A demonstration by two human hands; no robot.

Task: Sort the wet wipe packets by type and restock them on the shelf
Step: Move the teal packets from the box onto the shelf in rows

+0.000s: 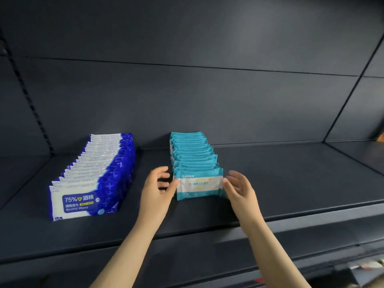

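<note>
Two rows of wet wipe packets stand upright on the dark shelf [270,183]. On the left runs a row of blue-and-white alcohol wipe packets [93,175], front to back. In the middle runs a row of teal-and-white packets [193,154]. Its front packet [199,185] stands between my hands. My left hand [158,190] is at the packet's left edge, thumb touching it, fingers apart. At the packet's right edge is my right hand [239,190], with spread fingers and fingertips on the edge. Neither hand closes around it.
The dark back panel [207,90] rises behind the rows. A slotted upright [27,96] runs down the left side, and a divider line [342,104] marks the neighbouring bay on the right. Coloured items [372,265] show below the shelf's front edge at lower right.
</note>
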